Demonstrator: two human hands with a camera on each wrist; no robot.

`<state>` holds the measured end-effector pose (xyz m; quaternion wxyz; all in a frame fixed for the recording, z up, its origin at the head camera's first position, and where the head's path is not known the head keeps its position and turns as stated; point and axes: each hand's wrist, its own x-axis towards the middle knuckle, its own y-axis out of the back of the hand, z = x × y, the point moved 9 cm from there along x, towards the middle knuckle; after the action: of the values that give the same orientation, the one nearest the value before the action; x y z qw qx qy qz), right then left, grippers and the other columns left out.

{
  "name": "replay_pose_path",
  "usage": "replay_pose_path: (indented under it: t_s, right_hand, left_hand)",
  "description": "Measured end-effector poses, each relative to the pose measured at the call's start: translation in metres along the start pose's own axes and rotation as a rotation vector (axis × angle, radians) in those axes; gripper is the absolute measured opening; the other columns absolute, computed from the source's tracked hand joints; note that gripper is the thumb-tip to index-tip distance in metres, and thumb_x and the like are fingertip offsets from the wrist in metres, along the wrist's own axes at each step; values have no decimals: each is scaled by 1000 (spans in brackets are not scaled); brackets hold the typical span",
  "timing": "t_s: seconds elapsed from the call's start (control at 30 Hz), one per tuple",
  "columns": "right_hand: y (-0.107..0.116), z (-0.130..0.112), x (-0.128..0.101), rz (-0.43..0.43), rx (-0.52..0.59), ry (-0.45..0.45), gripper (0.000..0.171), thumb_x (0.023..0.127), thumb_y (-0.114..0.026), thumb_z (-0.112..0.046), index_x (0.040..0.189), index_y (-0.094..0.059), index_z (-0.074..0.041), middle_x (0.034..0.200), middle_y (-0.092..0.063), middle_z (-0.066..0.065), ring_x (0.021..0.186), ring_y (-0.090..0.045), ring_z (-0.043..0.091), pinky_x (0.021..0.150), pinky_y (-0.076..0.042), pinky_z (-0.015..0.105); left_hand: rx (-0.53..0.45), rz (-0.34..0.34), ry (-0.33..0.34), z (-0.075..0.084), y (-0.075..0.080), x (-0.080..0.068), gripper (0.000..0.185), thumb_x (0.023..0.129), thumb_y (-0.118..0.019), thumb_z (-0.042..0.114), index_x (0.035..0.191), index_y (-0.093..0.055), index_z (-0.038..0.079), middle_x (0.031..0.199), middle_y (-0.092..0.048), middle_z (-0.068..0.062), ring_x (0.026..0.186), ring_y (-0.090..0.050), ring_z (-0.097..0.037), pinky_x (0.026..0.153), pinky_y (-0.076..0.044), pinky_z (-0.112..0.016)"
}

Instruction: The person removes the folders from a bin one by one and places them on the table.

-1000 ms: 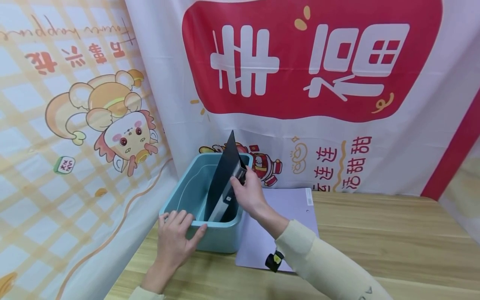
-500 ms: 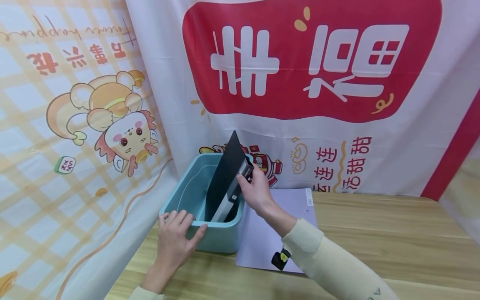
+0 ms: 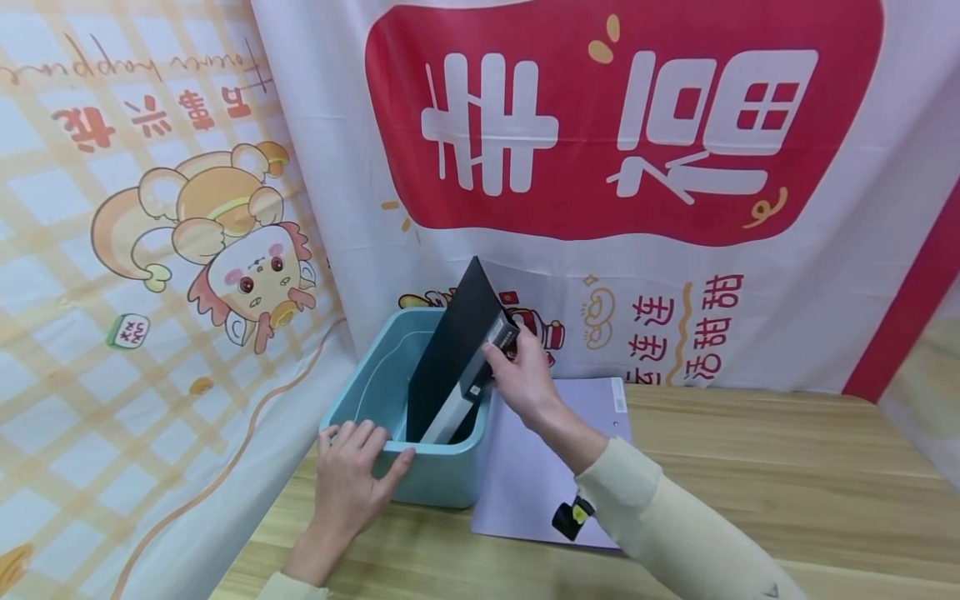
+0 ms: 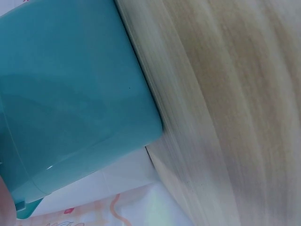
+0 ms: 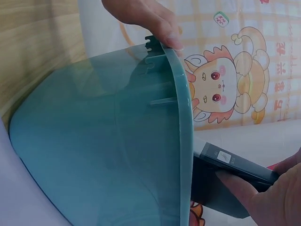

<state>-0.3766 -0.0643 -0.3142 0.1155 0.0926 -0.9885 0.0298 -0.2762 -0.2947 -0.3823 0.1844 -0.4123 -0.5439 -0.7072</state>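
Observation:
A black file folder [image 3: 447, 354] leans inside an open teal plastic bin [image 3: 435, 482], its upper end sticking out above the rim. Its spine [image 3: 452, 414] is part pale, part black with a small white label. My right hand [image 3: 528, 379] holds the folder by its upper spine edge, thumb on the near face; the other fingers are mostly hidden behind it. At the bin's near left corner, my left hand [image 3: 352, 475] grips the rim with its fingers bent over it. The right wrist view also shows the folder [image 5: 217, 193] slanting over the bin's rim.
A flat lilac board [image 3: 540, 492] with a white label lies on the wooden table [image 3: 750, 475], beside the bin. Printed curtains [image 3: 697, 333] hang close behind and to the left. A small black-and-yellow piece [image 3: 573, 517] sits at my right sleeve.
My right hand has shifted right, tilting the folder's upper end to the right with it. The folder's lower end stays in the bin. My left hand and the bin have not visibly moved.

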Motion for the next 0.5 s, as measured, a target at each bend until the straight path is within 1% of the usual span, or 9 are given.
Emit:
replay_pose_path:
  t_s: [0.17,0.3,0.37,0.5]
  right_hand:
    - [4,-6,1,12,6,21,38,105,-57,-11,141,-48,-7,137,-56,17,116,-66,35,82,-59,47]
    - [6,-9,0,-2,32,25,37,105,-56,-10,140,-46,-5,138,-55,19,118,-64,36,84,-58,47]
    - [7,-9,0,-14,45,25,38,105,-55,-9,141,-44,-4,140,-54,20,120,-63,37,84,-58,47]
    - [11,-10,0,-20,62,26,41,106,-54,-10,145,-41,-7,142,-52,20,123,-61,39,85,-58,48]
  left_hand:
    - [0,-5,2,0,0,0,38,91,-65,54,82,-61,17,75,-53,4,76,-50,-20,89,-36,-56]
    - [5,-9,4,0,-1,1,39,92,-64,54,82,-60,17,74,-54,3,76,-50,-20,89,-36,-56]
    - [8,-10,4,0,-1,1,39,92,-64,55,81,-60,17,74,-54,3,76,-50,-20,89,-36,-56]
    - [13,-12,4,0,-1,1,39,92,-63,55,82,-61,17,74,-54,3,76,-50,-20,89,-36,-56]
